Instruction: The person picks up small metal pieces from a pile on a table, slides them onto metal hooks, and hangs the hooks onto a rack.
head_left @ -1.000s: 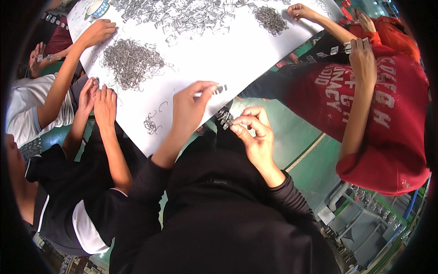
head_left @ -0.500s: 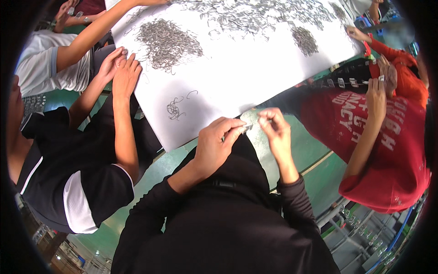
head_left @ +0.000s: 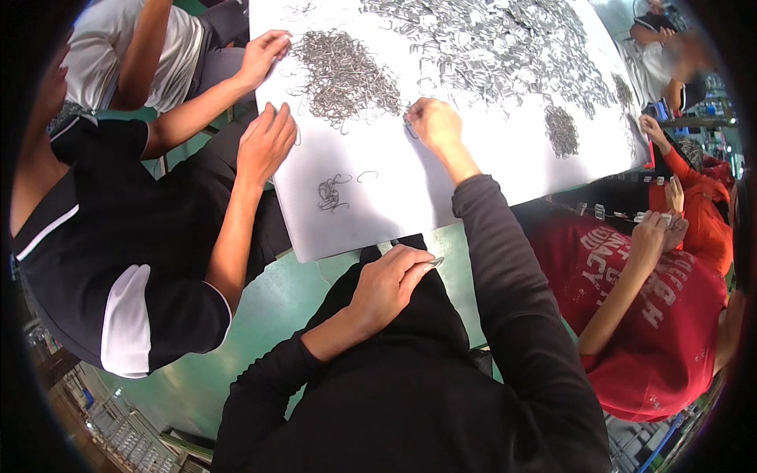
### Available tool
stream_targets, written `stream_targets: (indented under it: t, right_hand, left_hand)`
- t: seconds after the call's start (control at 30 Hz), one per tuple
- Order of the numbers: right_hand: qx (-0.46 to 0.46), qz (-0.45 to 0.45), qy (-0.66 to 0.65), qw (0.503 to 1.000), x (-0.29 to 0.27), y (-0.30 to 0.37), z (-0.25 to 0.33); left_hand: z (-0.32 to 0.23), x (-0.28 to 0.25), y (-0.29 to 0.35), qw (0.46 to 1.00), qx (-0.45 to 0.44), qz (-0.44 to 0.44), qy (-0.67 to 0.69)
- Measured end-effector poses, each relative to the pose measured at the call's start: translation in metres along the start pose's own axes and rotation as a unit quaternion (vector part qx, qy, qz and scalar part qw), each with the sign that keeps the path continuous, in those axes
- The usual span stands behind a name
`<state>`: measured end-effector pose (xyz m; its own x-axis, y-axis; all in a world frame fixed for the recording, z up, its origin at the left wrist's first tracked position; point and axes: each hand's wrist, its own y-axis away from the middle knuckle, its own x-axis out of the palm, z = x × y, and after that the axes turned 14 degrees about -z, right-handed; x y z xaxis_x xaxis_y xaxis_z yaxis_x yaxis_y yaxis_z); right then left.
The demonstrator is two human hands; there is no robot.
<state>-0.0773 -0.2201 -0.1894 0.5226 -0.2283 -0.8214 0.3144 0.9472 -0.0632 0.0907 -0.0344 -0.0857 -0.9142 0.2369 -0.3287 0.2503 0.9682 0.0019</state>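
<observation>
Hooks (head_left: 347,83): heaped on white table (head_left: 315,229). Right hand (head_left: 436,126): fingers narrowed beside them, grip unclear. Left hand (head_left: 390,285): thumb and finger pinching metal piece (head_left: 437,261).

From the person's bare right hand (head_left: 435,124), a free lane crosses the flat white tabletop (head_left: 398,201) toward 7 o'clock. A dense grey bent-wire hook pile (head_left: 345,83) blocks 10 o'clock; the scattered flat silvery metal pieces (head_left: 505,54) block 1 o'clock.

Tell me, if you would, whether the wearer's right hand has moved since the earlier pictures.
Yes, the right hand has moved forward and left, from off the table to beside the big hook pile on it.
</observation>
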Motion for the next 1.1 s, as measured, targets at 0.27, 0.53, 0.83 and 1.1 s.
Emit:
stream_targets:
  t: [0.27, 0.53, 0.83, 1.1]
  right_hand:
    - [0.251, 0.064, -0.387, 0.885, -0.027, 0.018, -0.01]
    - [0.252, 0.032, -0.518, 0.817, -0.07, 0.04, 0.02]
    - [0.242, -0.075, -0.503, 0.827, -0.159, 0.224, 0.024]
    - [0.205, -0.214, -0.479, 0.826, -0.132, 0.226, 0.024]
  left_hand:
    - [-0.01, -0.011, 0.005, 0.998, -0.041, 0.019, 0.033]
    - [-0.01, -0.011, 0.004, 0.998, -0.008, 0.024, 0.055]
    - [-0.021, 0.003, -0.014, 0.994, 0.003, 0.054, 0.096]
    - [-0.016, 0.019, -0.026, 0.988, 0.135, 0.059, 0.04]
